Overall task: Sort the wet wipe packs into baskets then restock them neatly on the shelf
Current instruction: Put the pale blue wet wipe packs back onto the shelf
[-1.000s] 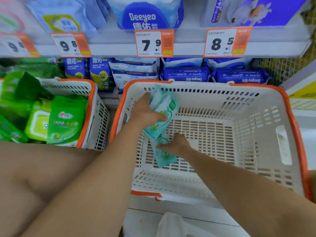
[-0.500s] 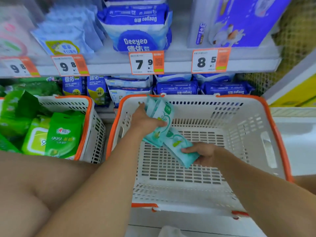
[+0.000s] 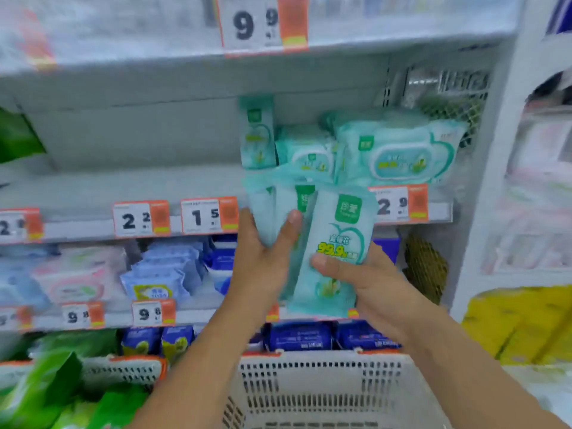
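The small mint-green wipe pack (image 3: pixel 335 252) stands upright in the right hand (image 3: pixel 368 280). The thumb lies across its front and the fingers (image 3: pixel 379 252) wrap round behind it, so the hand is closed on the pack. Just left of it, touching it, are more mint-green packs (image 3: pixel 278 209) held in the left hand (image 3: pixel 263 261). The thumb (image 3: pixel 289 230) presses on their front and the hand is closed on them.

Both hands are up in front of the shelf (image 3: pixel 123 187), just below the row of big mint-green packs (image 3: pixel 399 153) standing there. A tall thin pack (image 3: pixel 257 134) stands at the left end of that row. The part of this shelf to the left is bare.

Price tags (image 3: pixel 210 215) showing 2, 1 and 2 line the shelf edge. Blue packs (image 3: pixel 161 274) sit on the shelf below. A white basket (image 3: pixel 325 388) with an orange rim is under the arms. Another basket (image 3: pixel 123 370) at the left holds green packs (image 3: pixel 58 394).
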Available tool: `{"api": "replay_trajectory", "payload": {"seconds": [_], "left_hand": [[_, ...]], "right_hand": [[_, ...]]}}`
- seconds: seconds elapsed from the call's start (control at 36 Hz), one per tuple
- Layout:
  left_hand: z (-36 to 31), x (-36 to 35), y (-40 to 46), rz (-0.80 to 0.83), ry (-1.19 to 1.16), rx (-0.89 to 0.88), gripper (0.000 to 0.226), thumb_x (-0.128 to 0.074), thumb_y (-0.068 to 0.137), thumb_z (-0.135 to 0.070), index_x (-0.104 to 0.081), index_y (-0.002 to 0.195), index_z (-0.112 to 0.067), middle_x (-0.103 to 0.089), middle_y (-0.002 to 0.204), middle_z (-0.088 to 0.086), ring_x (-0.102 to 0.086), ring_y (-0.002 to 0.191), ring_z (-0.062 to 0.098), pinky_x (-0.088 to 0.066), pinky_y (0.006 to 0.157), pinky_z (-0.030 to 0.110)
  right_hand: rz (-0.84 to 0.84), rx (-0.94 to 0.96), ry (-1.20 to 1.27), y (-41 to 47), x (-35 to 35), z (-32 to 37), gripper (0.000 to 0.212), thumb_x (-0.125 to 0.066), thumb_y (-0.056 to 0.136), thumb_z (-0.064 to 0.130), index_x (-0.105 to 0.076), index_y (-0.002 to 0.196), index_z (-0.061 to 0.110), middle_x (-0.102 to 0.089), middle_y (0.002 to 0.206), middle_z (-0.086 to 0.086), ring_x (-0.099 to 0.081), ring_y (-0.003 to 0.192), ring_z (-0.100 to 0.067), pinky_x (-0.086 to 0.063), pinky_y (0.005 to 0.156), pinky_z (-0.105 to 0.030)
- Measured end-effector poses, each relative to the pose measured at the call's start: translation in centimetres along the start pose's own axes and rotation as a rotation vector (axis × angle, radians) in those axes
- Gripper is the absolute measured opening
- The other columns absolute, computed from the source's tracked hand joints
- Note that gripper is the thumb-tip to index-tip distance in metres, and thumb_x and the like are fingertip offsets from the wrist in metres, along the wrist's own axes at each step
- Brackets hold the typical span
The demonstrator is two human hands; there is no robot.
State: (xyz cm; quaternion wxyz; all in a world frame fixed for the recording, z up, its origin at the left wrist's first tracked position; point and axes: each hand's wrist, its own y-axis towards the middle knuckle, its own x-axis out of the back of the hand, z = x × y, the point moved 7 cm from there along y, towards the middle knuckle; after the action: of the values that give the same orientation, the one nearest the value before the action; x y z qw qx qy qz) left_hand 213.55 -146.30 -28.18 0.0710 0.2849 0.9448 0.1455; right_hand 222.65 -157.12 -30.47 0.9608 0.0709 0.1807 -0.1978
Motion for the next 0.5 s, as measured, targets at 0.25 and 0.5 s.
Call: {"api": "replay_trajectory", "payload": {"seconds": [0.25, 0.5], "left_hand": [[-0.7, 2.9, 0.2, -0.058, -0.198, 0.206, 0.027, -0.059, 0.098, -0.006, -0.057, 0.122, -0.019, -0.076, 0.108, 0.004, -0.074, 0.096, 0.024, -0.061, 0.080, 0.044], [-1.0, 1.9, -0.1, 0.135, -0.176, 0.109, 0.074, -0.066, 0.082, -0.059, -0.035, 0.145, -0.037, -0.060, 0.129, -0.028, -0.057, 0.114, -0.015, -0.052, 0.089, 0.015]], "right_hand": [[0.012, -0.238, 0.225, 0.2, -2.3, 1.4, 0.046, -0.068, 0.083, 0.013, -0.066, 0.129, 0.008, -0.068, 0.126, -0.015, -0.066, 0.116, -0.033, -0.053, 0.097, -0.054], [0.056, 0.014, -0.195, 1.0, -4.7, 2.8, 0.042, -0.060, 0.091, 0.027, -0.060, 0.133, 0.022, -0.072, 0.121, 0.002, -0.069, 0.112, -0.018, -0.058, 0.091, -0.035]]}}
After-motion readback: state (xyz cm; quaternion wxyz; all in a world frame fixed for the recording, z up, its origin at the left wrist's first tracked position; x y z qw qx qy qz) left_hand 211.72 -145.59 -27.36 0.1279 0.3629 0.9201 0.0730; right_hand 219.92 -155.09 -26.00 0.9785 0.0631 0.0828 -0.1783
